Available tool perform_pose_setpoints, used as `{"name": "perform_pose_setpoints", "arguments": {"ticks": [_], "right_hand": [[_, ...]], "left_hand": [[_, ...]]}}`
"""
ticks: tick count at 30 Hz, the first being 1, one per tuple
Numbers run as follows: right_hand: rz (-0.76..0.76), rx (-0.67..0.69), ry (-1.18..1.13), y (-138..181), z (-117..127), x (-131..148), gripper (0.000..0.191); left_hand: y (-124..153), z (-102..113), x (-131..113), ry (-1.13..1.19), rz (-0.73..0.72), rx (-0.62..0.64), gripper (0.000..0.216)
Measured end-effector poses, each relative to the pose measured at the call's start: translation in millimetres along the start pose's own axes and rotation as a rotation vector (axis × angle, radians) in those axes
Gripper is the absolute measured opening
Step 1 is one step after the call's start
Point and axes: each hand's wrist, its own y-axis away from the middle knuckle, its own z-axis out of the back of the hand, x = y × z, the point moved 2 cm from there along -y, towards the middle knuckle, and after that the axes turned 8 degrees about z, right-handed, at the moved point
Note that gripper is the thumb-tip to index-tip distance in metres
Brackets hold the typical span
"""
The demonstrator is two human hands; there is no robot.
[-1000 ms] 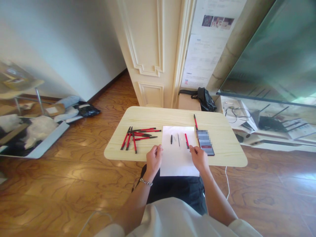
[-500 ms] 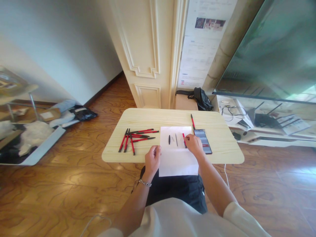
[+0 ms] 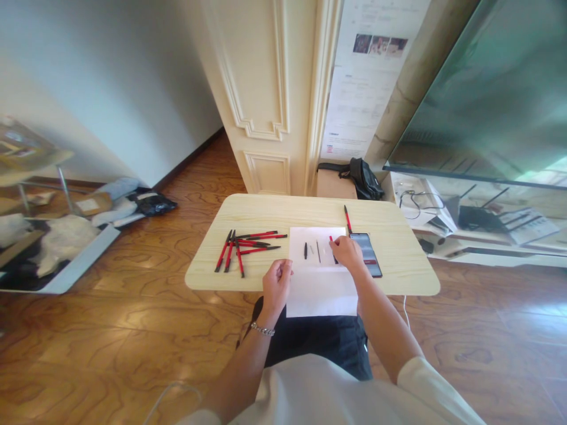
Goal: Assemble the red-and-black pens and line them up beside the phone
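Observation:
A white sheet of paper [image 3: 321, 295] lies over the table's front edge. On it rest a black pen tip section [image 3: 305, 251], a small pale spring-like piece [image 3: 311, 249] and a thin dark refill [image 3: 318, 251]. My right hand [image 3: 349, 254] pinches a red pen barrel [image 3: 331, 239] at the paper's right side; the fingers hide most of it, and a dark end shows below. At the paper's left edge, my left hand [image 3: 277, 283] is closed with curled fingers, and whatever is in them, if anything, is hidden. Several red and black pens [image 3: 240, 257] lie in a loose pile to the left.
A phone [image 3: 371, 262] lies right of the paper, with one more red and black pen [image 3: 348, 218] above it. The pale table [image 3: 398, 236] has rounded corners. Behind it sits a black bag [image 3: 365, 179] on a box. A white cable [image 3: 406, 313] hangs at the right.
My right fingers have shifted slightly over the red barrel and cover more of it. My left hand stays closed at the paper's edge. The whole view has moved a little.

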Motion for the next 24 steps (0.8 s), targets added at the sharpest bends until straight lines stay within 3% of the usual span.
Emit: {"name": "perform_pose_setpoints", "arguments": {"ticks": [4,11,18,21,24], "right_hand": [[0.093,-0.098,-0.29,9,12,4,0.034],[0.221,-0.093,-0.69,55,7,36,0.033],[0.254,-0.096,-0.715,80,2,55,0.025],[0.284,-0.078,-0.664,71,2,48,0.029],[0.235,-0.149,-0.5,50,4,30,0.029]], "left_hand": [[4,-13,-14,0.038,-0.013,0.106,0.03],[17,-43,-36,0.088,0.003,0.298,0.036],[21,-49,-30,0.121,0.015,0.287,0.031],[19,-47,-24,0.146,0.032,0.269,0.029],[18,-46,-20,0.188,0.053,0.262,0.029]]}}
